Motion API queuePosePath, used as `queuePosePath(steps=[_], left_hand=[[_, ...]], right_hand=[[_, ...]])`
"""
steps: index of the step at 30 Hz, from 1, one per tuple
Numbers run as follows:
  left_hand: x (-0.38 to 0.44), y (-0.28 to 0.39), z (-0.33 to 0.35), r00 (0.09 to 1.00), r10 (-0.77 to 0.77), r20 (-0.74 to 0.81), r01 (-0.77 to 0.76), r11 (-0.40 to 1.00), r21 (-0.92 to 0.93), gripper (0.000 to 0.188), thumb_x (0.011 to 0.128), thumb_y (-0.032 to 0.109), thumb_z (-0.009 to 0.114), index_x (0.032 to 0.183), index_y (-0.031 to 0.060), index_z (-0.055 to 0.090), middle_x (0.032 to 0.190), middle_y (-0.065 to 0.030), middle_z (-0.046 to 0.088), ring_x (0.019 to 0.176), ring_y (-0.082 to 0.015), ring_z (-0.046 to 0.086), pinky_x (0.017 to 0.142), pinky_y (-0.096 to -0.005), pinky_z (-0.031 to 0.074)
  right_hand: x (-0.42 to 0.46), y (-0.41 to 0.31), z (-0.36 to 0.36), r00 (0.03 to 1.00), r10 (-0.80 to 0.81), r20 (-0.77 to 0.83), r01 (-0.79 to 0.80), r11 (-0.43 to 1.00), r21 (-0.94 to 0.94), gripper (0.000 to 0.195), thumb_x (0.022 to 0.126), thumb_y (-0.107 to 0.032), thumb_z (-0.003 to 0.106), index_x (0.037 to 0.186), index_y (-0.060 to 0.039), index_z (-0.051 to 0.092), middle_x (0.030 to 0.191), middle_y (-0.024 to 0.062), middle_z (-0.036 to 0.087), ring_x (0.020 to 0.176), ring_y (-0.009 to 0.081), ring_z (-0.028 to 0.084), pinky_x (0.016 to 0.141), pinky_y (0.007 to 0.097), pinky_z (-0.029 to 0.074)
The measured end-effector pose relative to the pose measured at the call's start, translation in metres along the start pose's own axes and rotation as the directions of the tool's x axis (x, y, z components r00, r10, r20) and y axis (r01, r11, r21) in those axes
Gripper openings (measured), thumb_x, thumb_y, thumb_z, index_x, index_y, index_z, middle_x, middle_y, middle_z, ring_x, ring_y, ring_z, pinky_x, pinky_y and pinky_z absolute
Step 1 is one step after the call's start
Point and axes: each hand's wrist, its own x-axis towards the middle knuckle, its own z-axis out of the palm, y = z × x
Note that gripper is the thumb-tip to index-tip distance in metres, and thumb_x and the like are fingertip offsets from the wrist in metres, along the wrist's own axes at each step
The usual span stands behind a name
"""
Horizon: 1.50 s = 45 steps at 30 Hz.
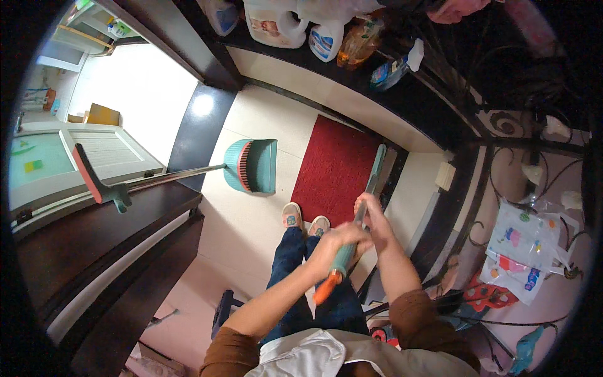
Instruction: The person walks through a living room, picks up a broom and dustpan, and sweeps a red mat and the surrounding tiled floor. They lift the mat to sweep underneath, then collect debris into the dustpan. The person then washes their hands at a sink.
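Both my hands grip one long handle with a grey-green grip and an orange end. My left hand (pixel 337 245) is shut around its upper part, slightly blurred. My right hand (pixel 370 207) holds the handle (pixel 362 213) farther down. At the far end, a narrow green head (pixel 378 158) is over the right edge of a red floor mat (pixel 335 169). A green dustpan (pixel 264 165) with a comb-toothed edge sits on the tiles to the left of the mat, its long metal pole (pixel 179 176) reaching left to a pink-and-green handle top (pixel 92 181).
Bottles, among them a white jug (pixel 273 28) and a spray bottle (pixel 391 70), line a dark shelf ahead. Dark wooden furniture (pixel 118 226) and a white door (pixel 99 151) are at left. Plastic bags (pixel 523 240) hang on a metal rack at right.
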Motion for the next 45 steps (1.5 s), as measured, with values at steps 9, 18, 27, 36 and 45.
queuePosePath(steps=[9, 18, 27, 36, 45], left_hand=[[-0.022, 0.028, -0.023, 0.986, -0.061, -0.155, 0.123, 0.894, 0.431, 0.009, 0.070, 0.009, 0.065, 0.078, 0.0071, 0.060, 0.070, -0.0082, 0.057, 0.069, -0.0241, 0.057, 0.081, -0.0380, 0.045], [-0.001, 0.004, 0.001, 0.992, -0.004, -0.130, 0.018, 0.994, 0.108, 0.012, 0.077, 0.015, 0.062, 0.084, 0.0050, 0.061, 0.077, -0.0097, 0.060, 0.074, -0.0229, 0.059, 0.078, -0.0332, 0.046], [-0.009, 0.037, -0.013, 0.972, 0.070, -0.223, 0.044, 0.882, 0.470, 0.029, 0.069, 0.008, 0.067, 0.097, 0.0092, 0.060, 0.067, -0.0074, 0.053, 0.066, -0.0254, 0.055, 0.081, -0.0407, 0.046], [-0.014, 0.018, 0.013, 0.995, -0.007, -0.096, 0.015, 0.996, 0.087, 0.017, 0.071, 0.008, 0.066, 0.088, 0.0075, 0.062, 0.074, -0.0088, 0.058, 0.074, -0.0250, 0.058, 0.083, -0.0352, 0.045], [-0.027, 0.027, -0.009, 0.978, -0.126, -0.166, 0.179, 0.917, 0.356, 0.024, 0.072, 0.013, 0.065, 0.096, 0.0075, 0.060, 0.073, -0.0089, 0.056, 0.072, -0.0247, 0.057, 0.077, -0.0351, 0.046]], right_hand=[[0.003, 0.022, 0.131, 0.949, 0.113, 0.293, -0.007, 0.941, -0.338, 0.017, 0.073, -0.013, 0.049, 0.057, -0.0110, 0.043, 0.048, -0.0011, 0.043, 0.039, 0.0104, 0.040, 0.037, 0.0246, 0.036], [-0.001, -0.016, 0.027, 0.997, 0.067, -0.030, -0.071, 0.986, -0.154, 0.014, 0.072, -0.013, 0.048, 0.059, -0.0102, 0.044, 0.052, 0.0011, 0.043, 0.045, 0.0143, 0.044, 0.044, 0.0291, 0.038], [0.007, 0.014, 0.139, 0.926, 0.187, 0.328, -0.028, 0.900, -0.435, 0.019, 0.072, -0.011, 0.049, 0.057, -0.0130, 0.039, 0.050, -0.0019, 0.041, 0.039, 0.0099, 0.039, 0.037, 0.0255, 0.034], [-0.027, -0.009, 0.026, 0.999, 0.052, 0.009, -0.050, 0.986, -0.160, 0.016, 0.074, -0.012, 0.051, 0.060, -0.0084, 0.044, 0.051, 0.0022, 0.043, 0.044, 0.0141, 0.043, 0.043, 0.0293, 0.038], [0.012, 0.044, 0.094, 0.950, 0.178, 0.258, -0.108, 0.959, -0.263, 0.019, 0.073, -0.015, 0.048, 0.055, -0.0124, 0.043, 0.048, -0.0012, 0.042, 0.039, 0.0120, 0.040, 0.037, 0.0271, 0.033]])
